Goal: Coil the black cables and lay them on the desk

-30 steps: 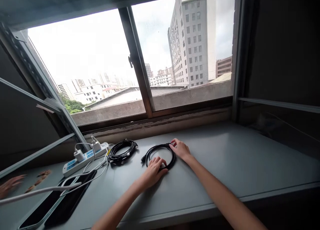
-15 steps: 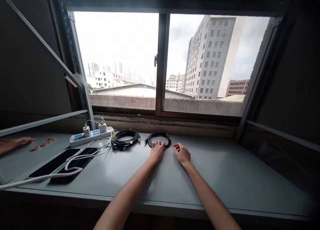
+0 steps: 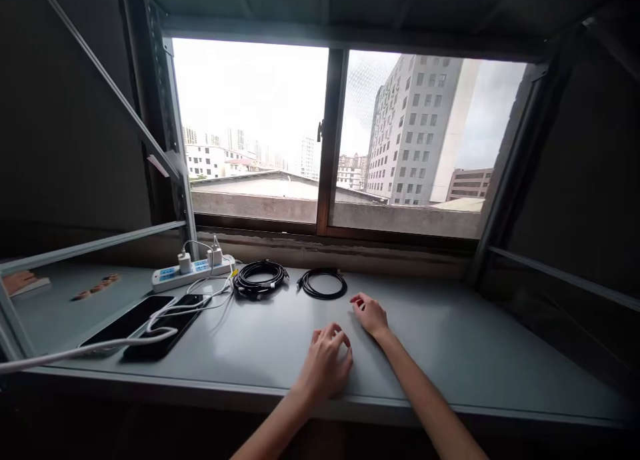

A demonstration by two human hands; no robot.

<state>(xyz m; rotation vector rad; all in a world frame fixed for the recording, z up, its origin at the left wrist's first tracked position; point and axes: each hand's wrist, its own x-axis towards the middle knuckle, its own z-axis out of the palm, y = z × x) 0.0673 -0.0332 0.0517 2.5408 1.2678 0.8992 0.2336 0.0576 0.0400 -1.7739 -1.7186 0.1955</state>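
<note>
My left hand (image 3: 327, 360) is near the front edge of the grey table (image 3: 260, 353), fingers bent and apart, with nothing visible in it. My right hand (image 3: 370, 313) rests farther back on the tabletop, its fingers loosely curved and holding nothing that shows. Just beyond and left of it lies a coiled black cable (image 3: 324, 296), touched by neither hand. A thicker black coil (image 3: 261, 290) with a white piece on it lies to the left of that one.
At the left are a white power strip (image 3: 163, 285) with two chargers, white cables (image 3: 140, 341) and two dark phones (image 3: 173, 337). Small brown items (image 3: 97, 289) and another person's hand (image 3: 19, 282) are farther left. Metal shelf posts flank the window (image 3: 250, 113).
My left hand has left the smaller coil and moved back towards the front edge. My right hand stays about where it was. The other person's hand at the far left has shifted left, beside something white.
</note>
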